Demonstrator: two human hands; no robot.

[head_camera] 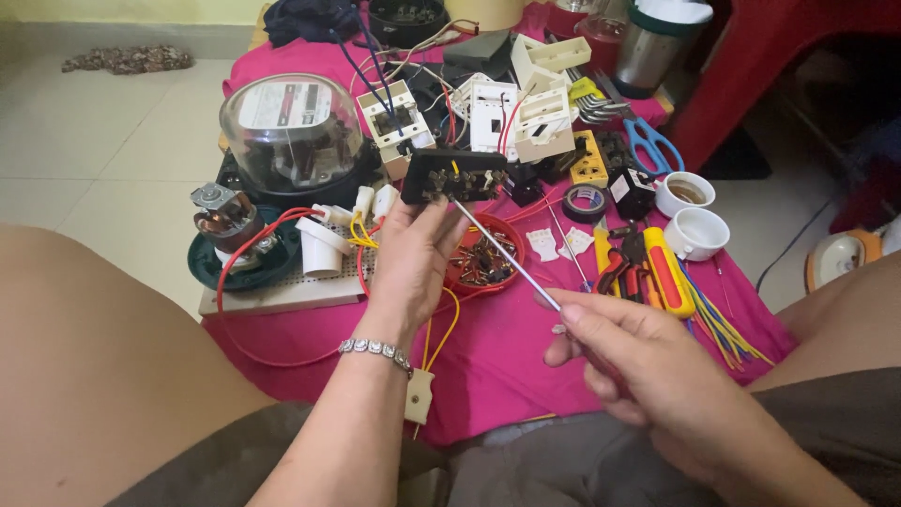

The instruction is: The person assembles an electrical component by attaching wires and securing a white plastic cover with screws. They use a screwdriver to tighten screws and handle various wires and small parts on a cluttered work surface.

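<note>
- Holding a thin metal screwdriver in my right hand, fingers pinched round its near end; shaft runs toward 11 o'clock, tip at the underside of the black terminal block.
- Left hand grips that block from below, lifted clear of the pink cloth. Yellow wires hang from it to a small cream connector near my wrist.
- Judgement: mid-job. Block is partly wired, screws being worked; many parts on the cloth untouched.
- At 12 o'clock, just beyond the left hand: red bowl of screws.
- At 2 o'clock: pliers with red-yellow handles, two white cups.
- At 11 o'clock, farther: glass-domed meter.
- Farthest, 12 o'clock: white socket housings.
</note>
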